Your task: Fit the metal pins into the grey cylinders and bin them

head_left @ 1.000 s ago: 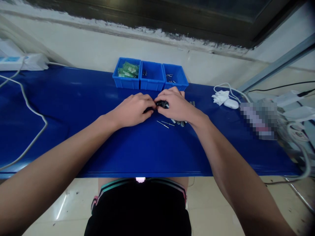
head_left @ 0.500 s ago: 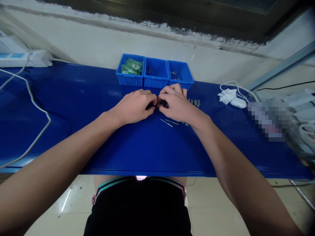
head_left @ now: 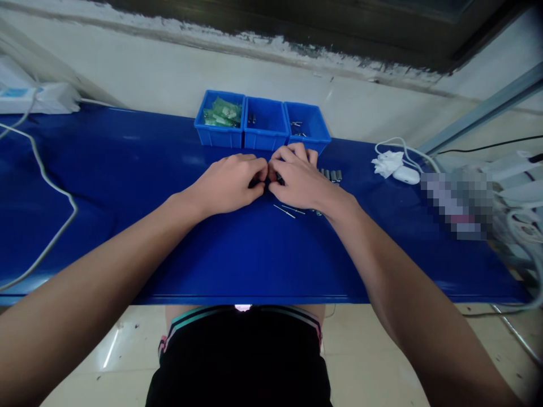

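Fingertips nearly meeting, my left hand (head_left: 231,183) and my right hand (head_left: 299,180) are low over the blue table (head_left: 250,254). Both are closed in a pinch, and whatever they hold is hidden by the fingers. Thin metal pins (head_left: 285,212) lie on the table just in front of my right hand. Beyond that hand stands a row of small metal cylinders (head_left: 333,175), partly covered by it. A few more small metal pieces show under the right wrist.
Against the wall stand a blue bin with green packets (head_left: 223,112), a middle blue bin (head_left: 266,140) with small dark parts, and a right blue bin (head_left: 319,120) with metal pins. A white cable (head_left: 55,181) crosses the left. Crumpled tissue (head_left: 387,164) lies right.
The whole view has shifted slightly. Both hands stay at nearly the same spot on the table, and the dark piece glimpsed in the right fingers is now less visible.
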### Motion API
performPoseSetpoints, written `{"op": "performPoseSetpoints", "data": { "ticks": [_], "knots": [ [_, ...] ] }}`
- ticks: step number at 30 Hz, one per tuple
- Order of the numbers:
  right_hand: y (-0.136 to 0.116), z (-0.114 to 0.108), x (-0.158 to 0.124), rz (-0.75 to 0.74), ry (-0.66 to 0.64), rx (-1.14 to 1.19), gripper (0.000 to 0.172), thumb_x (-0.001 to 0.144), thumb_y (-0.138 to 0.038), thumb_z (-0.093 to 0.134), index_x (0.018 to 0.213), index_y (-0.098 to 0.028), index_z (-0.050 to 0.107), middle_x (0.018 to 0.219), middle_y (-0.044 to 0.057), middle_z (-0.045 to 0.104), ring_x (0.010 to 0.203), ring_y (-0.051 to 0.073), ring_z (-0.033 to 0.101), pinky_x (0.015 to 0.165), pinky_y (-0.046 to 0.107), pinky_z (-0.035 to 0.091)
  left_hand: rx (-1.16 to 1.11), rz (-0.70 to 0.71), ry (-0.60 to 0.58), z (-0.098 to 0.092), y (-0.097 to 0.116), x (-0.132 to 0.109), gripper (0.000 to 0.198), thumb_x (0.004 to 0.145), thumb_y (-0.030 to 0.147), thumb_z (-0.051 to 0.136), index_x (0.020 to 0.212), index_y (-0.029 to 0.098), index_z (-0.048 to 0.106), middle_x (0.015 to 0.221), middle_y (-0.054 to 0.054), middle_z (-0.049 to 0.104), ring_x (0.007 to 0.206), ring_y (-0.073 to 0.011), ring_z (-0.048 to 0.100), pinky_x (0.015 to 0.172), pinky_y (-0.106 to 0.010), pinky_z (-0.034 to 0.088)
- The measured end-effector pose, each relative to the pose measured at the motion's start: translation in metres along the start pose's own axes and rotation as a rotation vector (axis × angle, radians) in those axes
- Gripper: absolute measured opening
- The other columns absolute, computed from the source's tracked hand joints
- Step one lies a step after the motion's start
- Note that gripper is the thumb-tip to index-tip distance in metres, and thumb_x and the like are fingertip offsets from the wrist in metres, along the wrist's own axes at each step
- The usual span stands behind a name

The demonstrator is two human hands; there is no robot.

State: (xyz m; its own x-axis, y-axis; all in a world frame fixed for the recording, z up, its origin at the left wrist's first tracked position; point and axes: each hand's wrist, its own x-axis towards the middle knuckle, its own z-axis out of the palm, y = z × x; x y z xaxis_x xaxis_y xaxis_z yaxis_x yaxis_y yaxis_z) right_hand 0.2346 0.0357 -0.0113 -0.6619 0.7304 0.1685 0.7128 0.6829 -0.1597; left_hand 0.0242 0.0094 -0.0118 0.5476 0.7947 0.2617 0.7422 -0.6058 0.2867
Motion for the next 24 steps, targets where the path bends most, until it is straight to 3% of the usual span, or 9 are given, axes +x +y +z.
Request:
{"op": "performPoseSetpoints", "data": {
  "ticks": [11, 18, 21, 24],
  "knots": [
    [-0.004, -0.01, 0.002, 0.076, 0.201, 0.091, 0.013, 0.091, -0.023, 0.055, 0.095, -0.028, 0.066, 0.106, 0.004, 0.072, 0.112, 0.033, 0.058, 0.106, 0.054, 0.03, 0.016, -0.084, 0.005, -0.002, 0.0, 0.0, 0.018, 0.092, 0.031, 0.059, 0.104, 0.021, 0.067, 0.104, -0.008, 0.072, 0.091, -0.0284, 0.069, 0.077, -0.04, 0.054],
    [-0.008, -0.022, -0.002, 0.084, 0.243, 0.185, 0.036, 0.101, -0.029, 0.051, 0.133, -0.033, 0.067, 0.12, 0.007, 0.077, 0.118, 0.037, 0.063, 0.107, 0.059, 0.036, 0.022, -0.071, -0.01, -0.003, 0.002, 0.0, 0.019, 0.093, 0.03, 0.059, 0.106, 0.02, 0.069, 0.108, -0.009, 0.072, 0.094, -0.0295, 0.069, 0.079, -0.041, 0.055],
    [-0.006, -0.028, -0.003, 0.156, 0.28, 0.305, 0.03, 0.102, -0.033, 0.054, 0.127, -0.034, 0.071, 0.116, 0.007, 0.078, 0.118, 0.036, 0.064, 0.101, 0.056, 0.045, 0.006, -0.062, -0.01, -0.003, 0.002, 0.0, 0.019, 0.093, 0.03, 0.06, 0.107, 0.02, 0.069, 0.108, -0.009, 0.073, 0.093, -0.0285, 0.069, 0.079, -0.04, 0.055],
    [0.001, -0.033, -0.003, 0.193, 0.42, 0.549, 0.017, 0.101, -0.034, 0.059, 0.112, -0.032, 0.072, 0.103, 0.005, 0.078, 0.107, 0.028, 0.069, 0.089, 0.044, 0.053, -0.003, -0.047, -0.01, -0.002, 0.001, -0.001, 0.02, 0.094, 0.03, 0.06, 0.108, 0.021, 0.069, 0.109, -0.008, 0.073, 0.093, -0.028, 0.069, 0.078, -0.039, 0.054]
  ]
}}
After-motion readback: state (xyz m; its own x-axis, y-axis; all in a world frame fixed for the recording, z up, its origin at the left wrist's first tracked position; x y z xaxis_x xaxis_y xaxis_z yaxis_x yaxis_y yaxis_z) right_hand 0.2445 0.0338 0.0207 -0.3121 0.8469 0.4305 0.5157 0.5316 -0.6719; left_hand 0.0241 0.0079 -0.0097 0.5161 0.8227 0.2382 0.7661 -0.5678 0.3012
